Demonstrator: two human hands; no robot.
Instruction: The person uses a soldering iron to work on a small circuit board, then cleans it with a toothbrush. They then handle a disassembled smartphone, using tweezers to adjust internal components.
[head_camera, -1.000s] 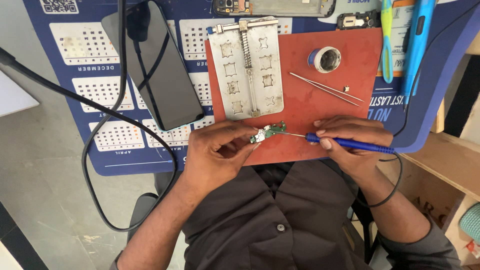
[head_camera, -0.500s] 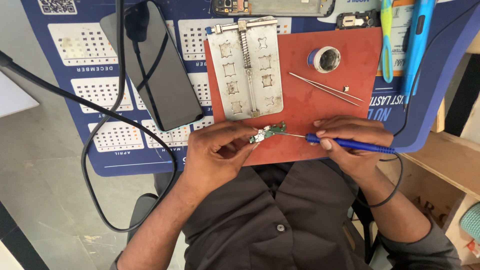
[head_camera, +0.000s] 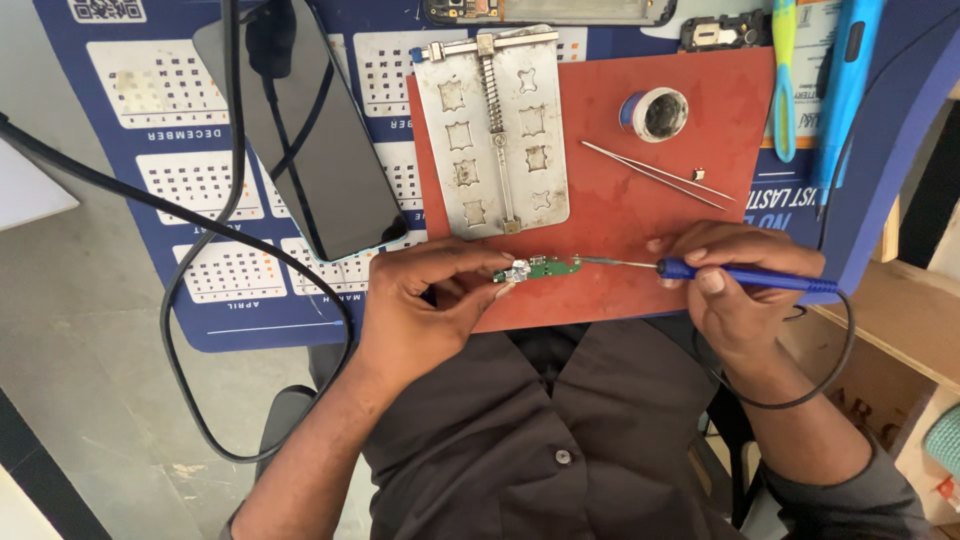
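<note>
My left hand (head_camera: 425, 305) pinches the left end of a small green circuit board (head_camera: 540, 268) that lies on the near edge of a red work mat (head_camera: 640, 215). A blue-handled soldering iron (head_camera: 745, 277) is gripped in my right hand (head_camera: 740, 290), pen-style. Its thin metal tip reaches left and touches the right end of the board. The iron's black cord loops down past my right wrist.
On the mat lie a metal board-holder plate (head_camera: 495, 130), metal tweezers (head_camera: 655, 173) and a small round tin (head_camera: 655, 113). A black phone (head_camera: 300, 130) rests on a blue calendar mat (head_camera: 190, 190), crossed by black cables (head_camera: 200, 260). Blue tools (head_camera: 845, 85) and a cardboard box (head_camera: 905, 320) sit at right.
</note>
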